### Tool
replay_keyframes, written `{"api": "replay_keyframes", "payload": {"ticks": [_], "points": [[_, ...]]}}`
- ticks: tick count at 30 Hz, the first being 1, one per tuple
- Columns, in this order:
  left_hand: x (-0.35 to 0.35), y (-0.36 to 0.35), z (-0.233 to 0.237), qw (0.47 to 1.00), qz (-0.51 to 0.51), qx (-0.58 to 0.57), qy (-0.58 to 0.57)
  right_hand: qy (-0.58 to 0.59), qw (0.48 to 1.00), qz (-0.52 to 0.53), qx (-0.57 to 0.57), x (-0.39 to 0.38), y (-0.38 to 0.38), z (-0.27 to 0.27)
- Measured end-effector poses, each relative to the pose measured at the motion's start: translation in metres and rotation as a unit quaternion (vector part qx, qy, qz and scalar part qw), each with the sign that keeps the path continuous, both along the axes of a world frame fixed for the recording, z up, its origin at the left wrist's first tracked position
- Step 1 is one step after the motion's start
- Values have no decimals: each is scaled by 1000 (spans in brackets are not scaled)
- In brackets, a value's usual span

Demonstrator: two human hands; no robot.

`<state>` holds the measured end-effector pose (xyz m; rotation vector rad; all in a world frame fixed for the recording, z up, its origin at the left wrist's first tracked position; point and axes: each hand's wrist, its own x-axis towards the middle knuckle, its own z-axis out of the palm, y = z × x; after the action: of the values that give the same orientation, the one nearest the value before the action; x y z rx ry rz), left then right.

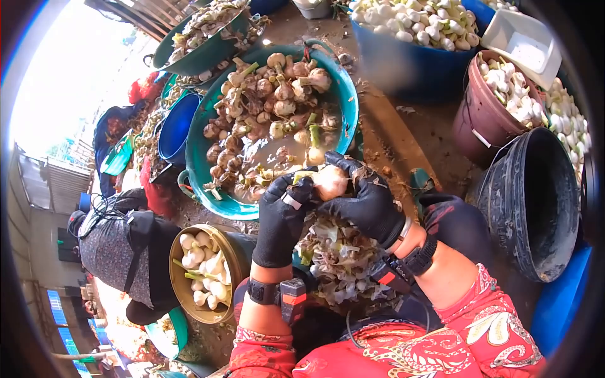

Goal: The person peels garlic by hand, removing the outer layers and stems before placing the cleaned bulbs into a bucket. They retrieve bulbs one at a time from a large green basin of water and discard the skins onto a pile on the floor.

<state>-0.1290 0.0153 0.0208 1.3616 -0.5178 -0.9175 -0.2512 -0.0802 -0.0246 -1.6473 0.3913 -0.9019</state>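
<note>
Papery, pinkish skin covers the bulb (331,181) that I see pinched between both gloved hands, held just above the near rim of the teal basin (350,110) and over the lap. The left hand (282,214) closes its fingers round the stalk end, where a bit of green stem shows. The right hand (370,203) cups the other side, with thumb and fingertips pressed on the skin. Neither hand is spread; both grip the one bulb.

I judge the step to be peeling, since the outer skin looks partly on. I cannot tell whether either glove hides a blade. As I read it, the next move calls for a firm hold by the left hand while the right strips the loose layers without bruising the bulb. The scraps would drop onto the peel heap (340,255) on the lap just below.

The basin holds muddy water, with many unpeeled bulbs heaped toward its far side. At its near-left edge stands a brass bowl (178,249) with clean white bulbs in it. To the right is a black bucket (535,208), which seems empty. Beyond it are a maroon bucket (469,120) and a blue tub (403,66), both piled with white bulbs. A white tray (526,44) sits at the far right. Another person (116,249) crouches at the left, beside the brass bowl.
</note>
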Motion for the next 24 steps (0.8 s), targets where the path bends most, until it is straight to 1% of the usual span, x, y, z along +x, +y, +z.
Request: {"api": "replay_keyframes", "payload": {"ticks": [1, 2, 3, 4, 5, 6, 7, 8, 9, 10, 11, 12, 13, 14, 15, 16, 17, 18, 19, 20, 21, 22, 23, 24], "points": [[1, 1, -2, 1000, 0, 0, 1, -30, 993, 38, 109, 1, 0, 0], [2, 2, -5, 1000, 8, -8, 8, -61, 972, 75, 216, 1, -1, 0], [3, 3, -7, 1000, 15, -16, 15, -60, 972, 75, 216, 1, 0, 0], [4, 4, -7, 1000, 15, -17, 15, -70, 959, 100, 255, 1, -1, -1], [6, 6, -6, 1000, -1, -14, -15, -79, 945, 124, 292, 1, -1, -1], [8, 7, -5, 999, -18, -11, -46, -80, 945, 124, 291, -1, -6, -2], [10, 9, -8, 999, -20, -11, -46, -68, 898, 171, 400, -5, -13, -4], [12, 10, -14, 988, -28, 14, -153, -54, 835, 215, 504, -8, -18, -6], [14, 11, -20, 965, -36, 39, -258, -53, 835, 214, 505, -10, -19, -8], [14, 10, -22, 942, -37, 38, -331, -40, 871, 237, 429, -12, -19, -6], [14, 10, -23, 943, -38, 40, -329, -27, 899, 259, 351, -12, -17, -2], [12, 10, -21, 897, -55, 32, -437, -92, 769, 318, 547, -13, -14, 3], [9, 9, -18, 839, -70, 22, -539, -91, 768, 319, 548, -13, -15, 1], [6, 8, -18, 823, -72, 3, -563, -51, 782, 340, 520, -13, -18, -2], [7, 9, -19, 824, -73, 5, -562, -10, 794, 361, 489, -14, -18, -5], [9, 10, -21, 822, -65, 12, -565, -9, 794, 360, 489, -13, -16, -6], [11, 10, -23, 820, -57, 18, -569, -42, 773, 342, 533, -11, -12, -7], [13, 9, -28, 856, -31, 34, -515, -77, 748, 321, 575, -9, -8, -8], [5, 10, -23, 974, -7, 10, -227, -111, 721, 300, 615, -8, -7, -6], [5, 13, -15, 992, 1, 3, -126, -125, 750, 259, 596, -8, -10, -4], [7, 17, -10, 1000, 8, -4, -24, -126, 750, 259, 595, -8, -15, 1], [6, 20, -9, 996, -15, -22, -85, -83, 830, 242, 495, -8, -20, 7], [6, 20, -9, 996, -16, -21, -87, -38, 895, 222, 386, -8, -22, 11], [4, 19, -11, 999, -21, -39, -22, -32, 926, 146, 348, -3, -12, 8]]}}
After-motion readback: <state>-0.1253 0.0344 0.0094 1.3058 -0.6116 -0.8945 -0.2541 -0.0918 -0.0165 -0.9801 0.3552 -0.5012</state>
